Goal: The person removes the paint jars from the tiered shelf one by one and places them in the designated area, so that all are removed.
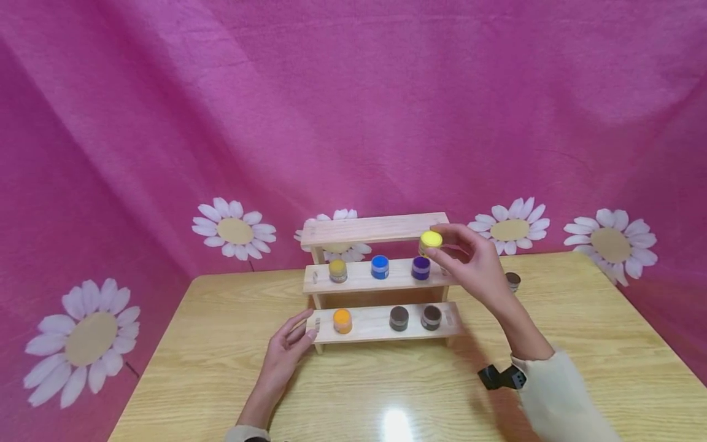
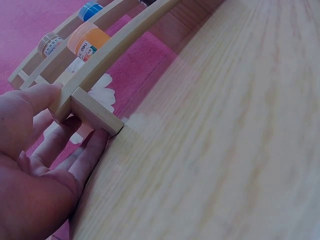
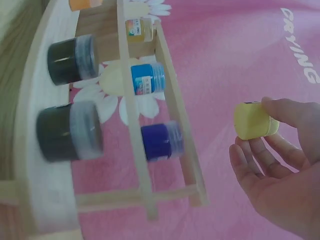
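One wooden stand [image 1: 381, 283] with three shelves, on one table [image 1: 237, 331], and eight small jars. Middle shelf [image 1: 359, 273], three: mustard jar [image 1: 338, 271], blue jar [image 1: 380, 267], purple jar [image 1: 421, 268]. Bottom shelf [image 1: 367, 322], three: orange jar [image 1: 342, 321] and two dark jars [image 1: 399, 318]. Tabletop at right, one: brown-black jar [image 1: 513, 281]. In the air, one: yellow jar [image 1: 431, 241], short and round, bright yellow with a paler band, near the right end of the top shelf [image 1: 375, 228] and apart from the stand. The right hand [image 1: 477, 264], partly closed, pinches it between thumb and fingers. The left hand [image 1: 284, 353], fingers bent, grips the bottom shelf's left end.
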`<action>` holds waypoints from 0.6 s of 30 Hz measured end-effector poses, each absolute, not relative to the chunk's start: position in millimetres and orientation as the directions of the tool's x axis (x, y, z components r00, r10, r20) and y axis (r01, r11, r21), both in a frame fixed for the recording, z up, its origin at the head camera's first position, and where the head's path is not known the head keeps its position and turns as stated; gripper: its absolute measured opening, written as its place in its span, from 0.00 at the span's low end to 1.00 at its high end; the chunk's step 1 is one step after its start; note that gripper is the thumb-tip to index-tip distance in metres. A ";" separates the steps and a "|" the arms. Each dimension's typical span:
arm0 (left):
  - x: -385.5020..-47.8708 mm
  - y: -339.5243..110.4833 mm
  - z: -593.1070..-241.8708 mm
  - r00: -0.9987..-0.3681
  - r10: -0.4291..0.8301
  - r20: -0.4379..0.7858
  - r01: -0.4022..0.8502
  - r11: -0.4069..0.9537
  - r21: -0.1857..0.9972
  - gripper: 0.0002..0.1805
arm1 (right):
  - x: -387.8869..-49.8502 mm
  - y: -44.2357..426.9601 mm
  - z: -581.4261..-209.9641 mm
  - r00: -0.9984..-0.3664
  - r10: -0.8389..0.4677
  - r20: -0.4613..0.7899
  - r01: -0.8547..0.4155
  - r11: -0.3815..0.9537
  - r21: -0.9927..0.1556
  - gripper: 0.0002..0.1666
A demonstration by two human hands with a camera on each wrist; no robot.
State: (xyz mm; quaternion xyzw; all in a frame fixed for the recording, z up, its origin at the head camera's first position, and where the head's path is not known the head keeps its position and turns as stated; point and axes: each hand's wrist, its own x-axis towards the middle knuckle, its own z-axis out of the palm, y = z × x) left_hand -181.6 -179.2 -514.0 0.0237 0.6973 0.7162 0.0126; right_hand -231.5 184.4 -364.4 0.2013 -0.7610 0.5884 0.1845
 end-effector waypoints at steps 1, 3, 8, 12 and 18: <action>-181.7 -179.4 -513.6 -0.999 0.051 0.010 0.008 -0.032 0.999 0.30 | -229.5 187.3 -366.6 -0.850 -0.079 0.522 -0.525 0.225 -0.821 0.20; -182.0 -180.1 -513.0 -0.998 0.055 0.004 0.002 -0.037 0.999 0.30 | -225.7 193.0 -370.3 -0.849 -0.056 0.525 -0.524 0.217 -0.823 0.21; -183.6 -176.8 -512.7 -0.998 0.062 -0.002 -0.005 -0.042 0.999 0.30 | -215.9 213.5 -375.7 -0.849 0.008 0.528 -0.513 0.226 -0.828 0.23; -184.8 -175.5 -512.6 -0.997 0.071 -0.005 -0.008 -0.034 0.999 0.30 | -210.0 230.0 -377.4 -0.846 0.063 0.529 -0.496 0.272 -0.825 0.24; -182.1 -177.2 -511.6 -0.998 0.060 -0.002 -0.004 -0.038 0.999 0.30 | -209.5 246.2 -381.7 -0.846 0.099 0.524 -0.474 0.311 -0.824 0.25</action>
